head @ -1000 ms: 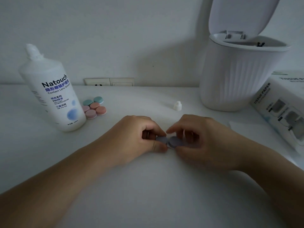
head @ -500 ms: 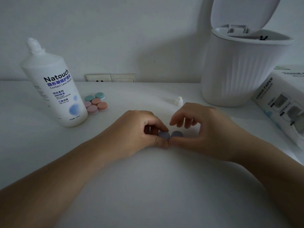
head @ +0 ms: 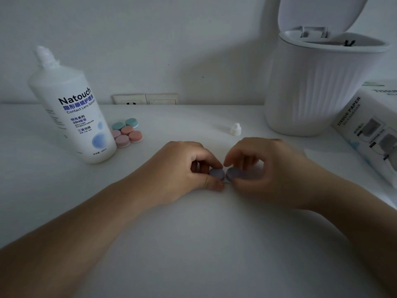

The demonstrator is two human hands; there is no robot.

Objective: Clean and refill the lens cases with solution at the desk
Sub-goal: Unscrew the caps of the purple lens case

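White desk (head: 193, 244): both hands still pinch the purple lens case (head: 223, 175), right fingers (head: 231, 160) now raised

There is 1 view only, from a camera on the person's head, facing forward and down over the white desk (head: 193, 244) toward the wall at 12 o'clock. It sits close: both forearms enter from 7 and 5 o'clock, and the wide lens bends the bottle (head: 72, 110) at 10 o'clock and the bin (head: 318, 87) at 2 o'clock outward.
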